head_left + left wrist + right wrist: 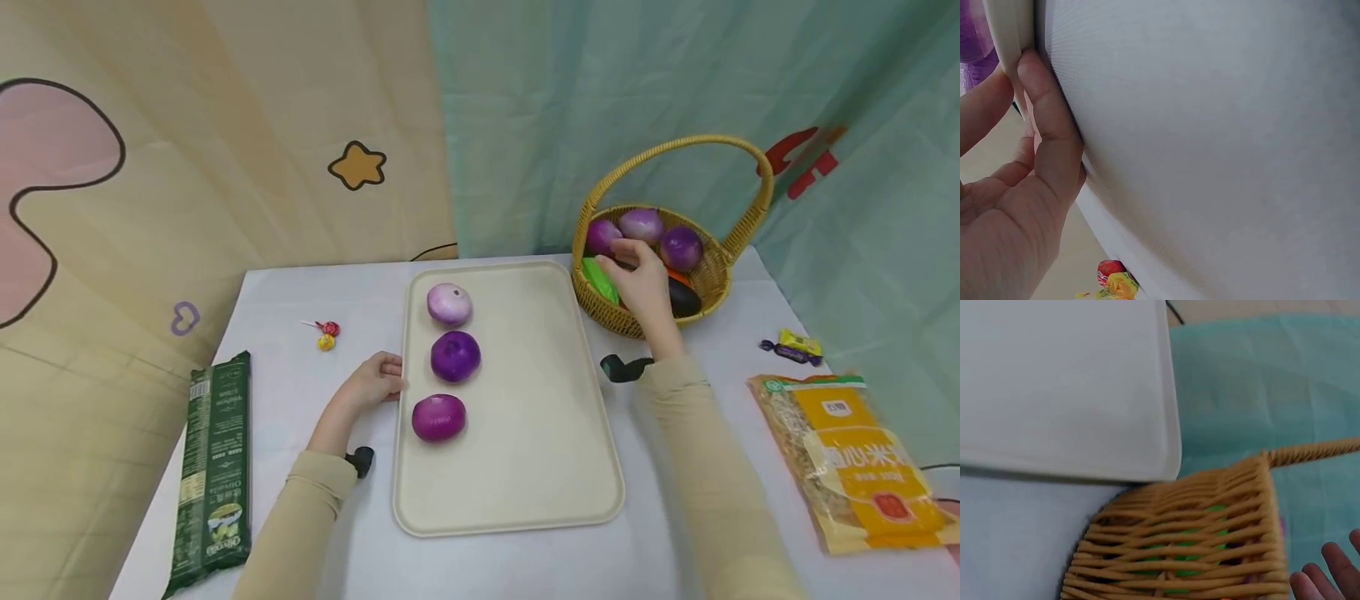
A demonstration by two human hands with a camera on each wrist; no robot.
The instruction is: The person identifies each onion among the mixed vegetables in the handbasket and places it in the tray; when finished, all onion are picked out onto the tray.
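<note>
A cream tray lies on the table with three purple onions in a column along its left side: a pale one, a dark one and a reddish one. My left hand pinches the tray's left rim between thumb and finger, as the left wrist view shows. Over the wicker basket hovers my right hand, its fingers parted and nothing between them. Inside the basket are more onions, a dark eggplant and a green item, partly hidden by the hand.
A green Olivoila package lies at the table's left, with a red lollipop and a yellow one beyond it. To the right are wrapped candies and a yellow food bag. The basket's tall handle arches up beside the curtain.
</note>
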